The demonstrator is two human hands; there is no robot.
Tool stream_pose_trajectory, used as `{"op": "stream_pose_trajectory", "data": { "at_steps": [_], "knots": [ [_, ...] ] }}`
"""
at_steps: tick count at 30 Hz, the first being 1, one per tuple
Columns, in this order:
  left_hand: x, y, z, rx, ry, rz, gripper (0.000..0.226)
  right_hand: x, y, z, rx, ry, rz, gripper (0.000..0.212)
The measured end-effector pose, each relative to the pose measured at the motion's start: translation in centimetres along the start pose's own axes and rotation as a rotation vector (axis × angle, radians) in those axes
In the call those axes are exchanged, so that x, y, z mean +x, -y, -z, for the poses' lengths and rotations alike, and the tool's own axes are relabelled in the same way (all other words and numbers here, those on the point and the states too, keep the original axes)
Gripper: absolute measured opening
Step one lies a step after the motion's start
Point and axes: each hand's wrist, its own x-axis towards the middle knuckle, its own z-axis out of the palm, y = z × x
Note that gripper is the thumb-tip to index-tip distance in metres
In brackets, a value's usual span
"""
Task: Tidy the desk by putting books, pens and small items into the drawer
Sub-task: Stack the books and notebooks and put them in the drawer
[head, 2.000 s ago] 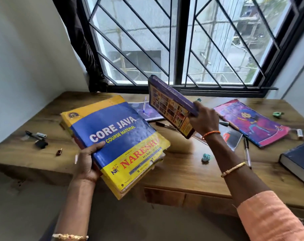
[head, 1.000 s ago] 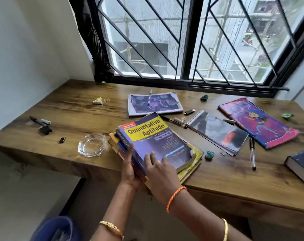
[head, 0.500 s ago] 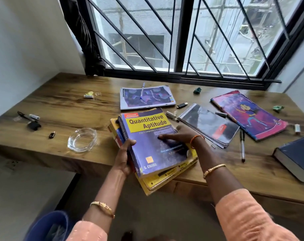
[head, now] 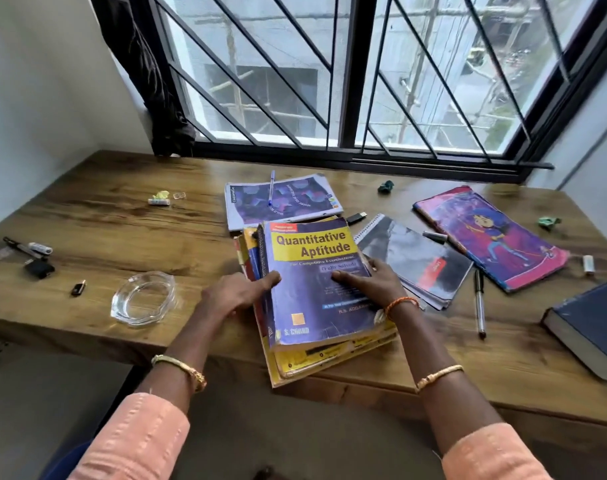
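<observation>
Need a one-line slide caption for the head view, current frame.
Both hands steady a stack of books topped by Quantitative Aptitude at the desk edge, pens and notebooks scattered around.

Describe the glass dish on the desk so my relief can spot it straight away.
Start at the wooden desk under the barred window and find the book stack at its front edge. The glass dish sits just left of that stack, beside the left hand. It is the only clear, see-through thing there; the small items further left are dark and opaque.
</observation>
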Motion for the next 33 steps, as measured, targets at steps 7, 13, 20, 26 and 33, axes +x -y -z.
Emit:
{"op": "stream_pose_trajectory", "data": {
  "at_steps": [7,13,20,26,33],
  "knots": [
    [1.1,-7.2,-1.6,0.109,-0.545,-0.207,0.076,3.3,1.2,6.2,-0.217,-0.740,-0.012,0.021],
    [4.2,-14.5,-4.8,0.115,-0.354,-0.457,0.069,7.5,-3.4,16.1,-0.619,-0.478,-0.479,0.072],
    [5.2,-15.0,-6.6,0.164,-0.369,-0.439,0.076,8.2,-4.6,17.9,-0.894,-0.435,-0.464,0.058],
    [5.3,-15.1,-6.8,0.178,-0.383,-0.447,0.076,8.6,-3.1,17.6,-1.090,-0.310,-0.314,0.032],
    [5.8,-14.9,-7.2,0.139,-0.427,-0.464,0.075,8.6,-3.2,15.9,-1.143,-0.626,-0.254,0.034]
  ]
}}
